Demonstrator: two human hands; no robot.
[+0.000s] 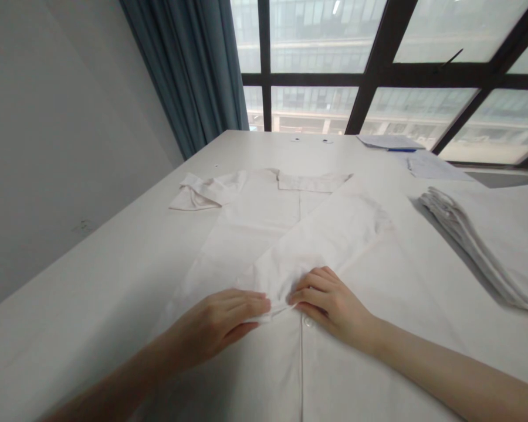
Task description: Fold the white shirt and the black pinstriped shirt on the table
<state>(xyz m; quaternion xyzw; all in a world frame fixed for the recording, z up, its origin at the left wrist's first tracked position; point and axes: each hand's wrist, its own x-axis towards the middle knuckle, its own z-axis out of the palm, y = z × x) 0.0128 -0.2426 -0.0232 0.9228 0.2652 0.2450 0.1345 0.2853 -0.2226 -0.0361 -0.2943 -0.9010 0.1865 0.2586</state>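
Note:
A white buttoned shirt (255, 225) lies spread front up, its collar (310, 183) at the far end. The sleeve on the right side (330, 237) is laid diagonally over the front, its cuff end near the button line. My left hand (222, 319) pinches the left edge of that cuff between thumb and fingers. On the cuff's other edge, my right hand (328, 302) pinches the cloth with curled fingers. Just below the right fingers shows a small button (308, 321). The other sleeve (202, 192) lies outward at the left, its end crumpled.
A white table (127, 246) bears everything. Folded white cloth (506, 240) is stacked on its right side. Papers (389, 141) and a blue pen (402, 150) lie at the far right. Beyond are a window (317, 108), a blue curtain (198, 70) and a wall at left.

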